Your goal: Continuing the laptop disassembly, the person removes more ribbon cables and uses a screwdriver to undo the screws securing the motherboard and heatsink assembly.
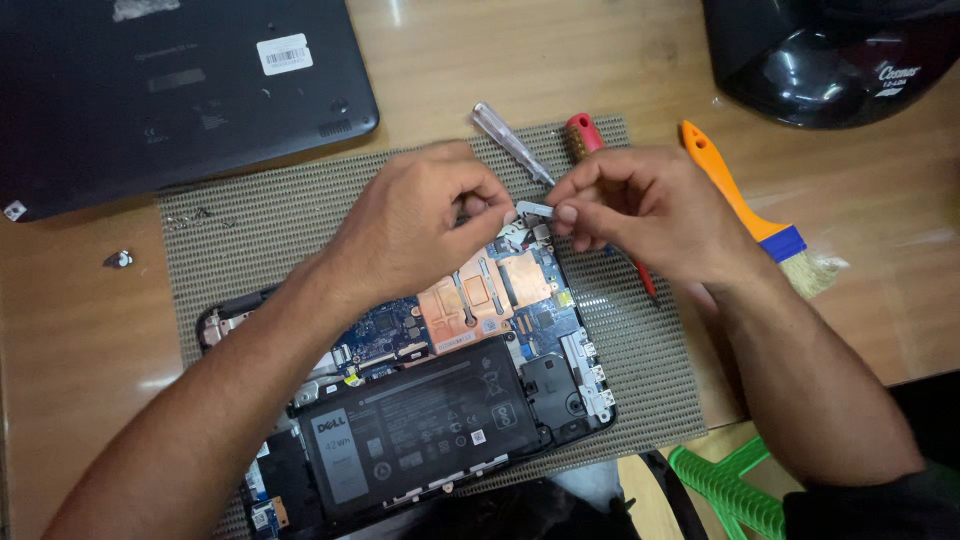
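both hands [415, 225] [640, 205] w/ small metal part [533, 209], over open laptop [430, 400]

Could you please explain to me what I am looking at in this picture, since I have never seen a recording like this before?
There is no machine here: a person works with two bare hands, filmed by a camera worn on the head, looking down. The left hand and right hand together pinch a small metal bracket between their fingertips. Below them an opened laptop lies on a woven mat on a wooden table, showing its black battery and copper heat plate. Behind the hands lie a clear-handled screwdriver, a red-handled screwdriver and an orange-handled brush. The laptop's removed bottom cover rests at the upper left.
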